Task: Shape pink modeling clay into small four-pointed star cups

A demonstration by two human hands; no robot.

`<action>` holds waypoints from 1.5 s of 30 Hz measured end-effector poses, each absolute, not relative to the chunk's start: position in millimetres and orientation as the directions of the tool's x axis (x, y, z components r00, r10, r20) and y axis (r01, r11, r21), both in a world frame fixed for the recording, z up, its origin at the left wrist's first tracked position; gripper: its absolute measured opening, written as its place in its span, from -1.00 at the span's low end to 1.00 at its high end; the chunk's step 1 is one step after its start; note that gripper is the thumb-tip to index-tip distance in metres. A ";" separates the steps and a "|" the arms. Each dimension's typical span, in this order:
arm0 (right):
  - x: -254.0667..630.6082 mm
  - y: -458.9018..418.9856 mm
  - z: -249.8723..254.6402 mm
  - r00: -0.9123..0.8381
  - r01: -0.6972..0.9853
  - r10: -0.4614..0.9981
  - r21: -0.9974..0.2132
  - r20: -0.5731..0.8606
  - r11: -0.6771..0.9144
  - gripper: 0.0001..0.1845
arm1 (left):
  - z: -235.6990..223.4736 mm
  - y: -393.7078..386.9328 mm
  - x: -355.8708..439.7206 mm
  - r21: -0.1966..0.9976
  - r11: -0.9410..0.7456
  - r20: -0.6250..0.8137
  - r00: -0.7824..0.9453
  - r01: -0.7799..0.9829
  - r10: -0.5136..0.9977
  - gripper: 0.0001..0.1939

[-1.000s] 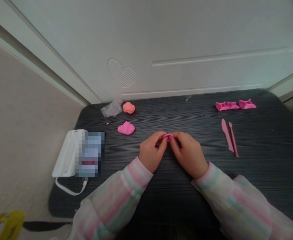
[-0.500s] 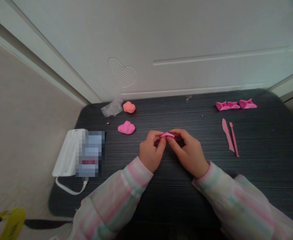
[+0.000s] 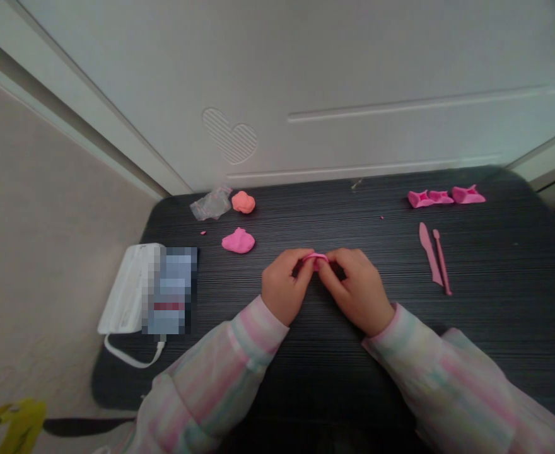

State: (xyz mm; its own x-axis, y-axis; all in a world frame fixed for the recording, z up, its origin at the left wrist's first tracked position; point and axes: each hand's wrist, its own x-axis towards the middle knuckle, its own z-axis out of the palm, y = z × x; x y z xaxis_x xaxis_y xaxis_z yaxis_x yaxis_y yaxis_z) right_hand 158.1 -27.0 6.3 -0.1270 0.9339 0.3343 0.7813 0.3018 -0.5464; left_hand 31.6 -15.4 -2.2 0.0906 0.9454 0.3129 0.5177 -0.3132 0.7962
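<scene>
A small piece of pink modelling clay (image 3: 317, 258) is pinched between both hands above the dark table. My left hand (image 3: 286, 284) grips its left end between thumb and fingers. At its right end, my right hand (image 3: 357, 289) is closed in the same kind of pinch. The clay looks thin and curved, with a rim along the top; the fingers cover its ends. A larger pink clay lump (image 3: 238, 241) lies beyond my left hand, and an orange clay lump (image 3: 243, 202) sits behind that.
A pink plastic knife (image 3: 429, 253) and a thin pink tool (image 3: 442, 261) lie to the right. Behind them stand several shaped pink clay pieces (image 3: 468, 195). On the left are a white power bank (image 3: 130, 290), a cabled phone (image 3: 169, 293) and a clear plastic bag (image 3: 212, 203).
The pink clay between my fingers has gone from a pointed, flat-looking shape to a curved one with an open rim. Both hands stay in nearly the same place.
</scene>
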 end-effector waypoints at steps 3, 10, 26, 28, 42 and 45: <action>157.9 -27.9 8.0 -0.113 0.752 0.940 -0.591 0.322 0.292 -0.82 | -1.4 -16.6 32.0 0.812 -0.301 0.323 0.045 0.499 0.945 -0.90; 158.5 -24.7 3.3 -0.194 0.785 0.936 -0.526 0.295 0.328 -0.80 | -3.4 -17.3 33.5 0.871 -0.250 0.252 0.052 0.422 0.966 -0.89; 163.2 -24.7 3.2 -0.194 0.771 0.884 -0.491 0.426 0.406 -0.86 | -1.1 -17.0 30.9 0.738 -0.367 0.377 0.106 0.566 0.920 -0.83; 163.3 -24.7 3.5 -0.198 0.786 0.862 -0.449 0.467 0.425 -0.88 | -1.8 -17.0 30.8 0.724 -0.392 0.402 0.115 0.568 0.908 -0.79; 163.3 -26.8 5.7 -0.193 0.800 0.829 -0.405 0.526 0.443 -0.90 | -4.3 -13.1 29.2 0.604 -0.567 0.586 0.171 0.560 0.792 -0.93; 161.4 -26.3 5.3 -0.191 0.814 0.830 -0.387 0.524 0.432 -0.88 | -2.5 -15.4 29.8 0.595 -0.525 0.524 0.202 0.608 0.827 -0.89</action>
State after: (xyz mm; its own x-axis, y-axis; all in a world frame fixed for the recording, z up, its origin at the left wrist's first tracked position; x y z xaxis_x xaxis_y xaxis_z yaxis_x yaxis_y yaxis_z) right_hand 161.4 -26.3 5.3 -0.1914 0.8298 0.5243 0.8144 0.4324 -0.3870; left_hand 29.8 -15.4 -2.5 0.2022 0.8274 0.5240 0.6081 -0.5255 0.5951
